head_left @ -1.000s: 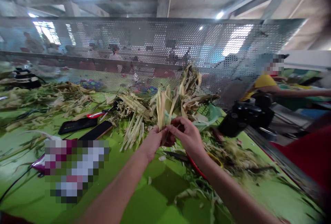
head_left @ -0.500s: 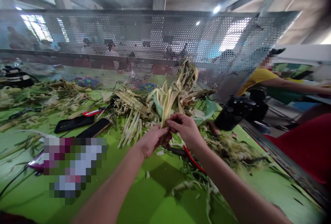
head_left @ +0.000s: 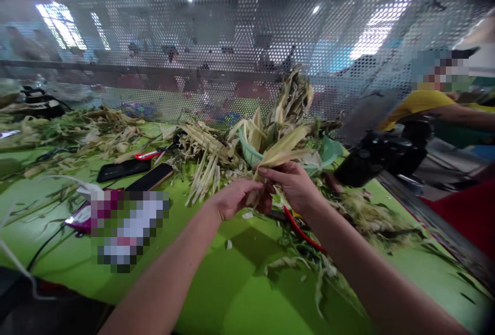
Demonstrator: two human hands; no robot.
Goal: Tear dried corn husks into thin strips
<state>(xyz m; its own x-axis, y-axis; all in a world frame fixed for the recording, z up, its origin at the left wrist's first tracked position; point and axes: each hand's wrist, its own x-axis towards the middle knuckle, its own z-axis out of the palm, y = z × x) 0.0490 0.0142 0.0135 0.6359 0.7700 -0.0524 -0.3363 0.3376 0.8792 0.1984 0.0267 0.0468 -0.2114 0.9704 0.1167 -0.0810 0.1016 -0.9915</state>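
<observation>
Between my two hands is a pale yellow dried corn husk (head_left: 284,145), its wide part fanning up and to the right. My right hand (head_left: 292,183) pinches it near its narrow end, thumb on top. My left hand (head_left: 242,196) grips the lower end just beside, with the fingertips partly hidden. Behind the husk stands a light green basket (head_left: 249,150) filled with dry husks (head_left: 293,99). Cut husk strips (head_left: 204,178) lie left of my hands. Under my right forearm a red-handled tool (head_left: 299,229) rests on the green table (head_left: 228,288).
Two dark phones (head_left: 122,170) and red-handled scissors (head_left: 150,154) lie to the left, near a purple device (head_left: 83,217) with a cord. A black machine (head_left: 363,154) stands at the right edge. Beyond are a perforated metal screen (head_left: 216,31) and a person in yellow (head_left: 419,103).
The husk has swung from nearly upright to leaning right, showing its broad side. Both hands still hold it. My view has tilted down and shifted left.
</observation>
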